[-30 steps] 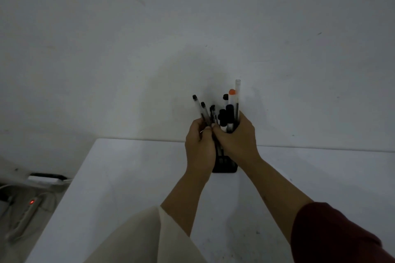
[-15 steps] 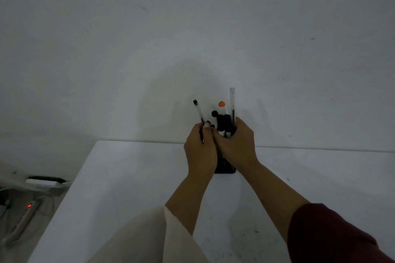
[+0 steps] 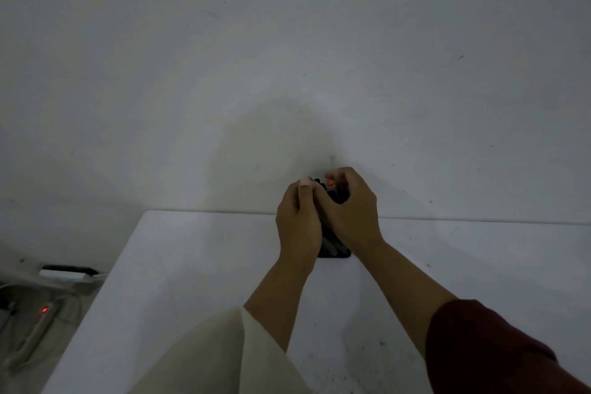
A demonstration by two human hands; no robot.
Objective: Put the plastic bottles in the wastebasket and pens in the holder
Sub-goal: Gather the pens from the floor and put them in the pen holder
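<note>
A black pen holder (image 3: 336, 252) stands on the white table (image 3: 198, 259) near its far edge, against the wall. My left hand (image 3: 299, 224) and my right hand (image 3: 350, 214) are wrapped around it and around the pens (image 3: 330, 183) inside it. Only the pen tops show between my fingers, one of them with an orange cap. Most of the holder is hidden behind my hands. No plastic bottles and no wastebasket are in view.
A plain white wall (image 3: 287, 57) rises right behind the table. To the left, on the floor, lie a power strip with a red light (image 3: 38, 317) and a black and white box (image 3: 68, 272). The table's left edge runs diagonally toward me.
The pens have sunk lower, from standing tall above my fingers to nearly hidden between my hands. Both hands have closed tighter over the pen tops.
</note>
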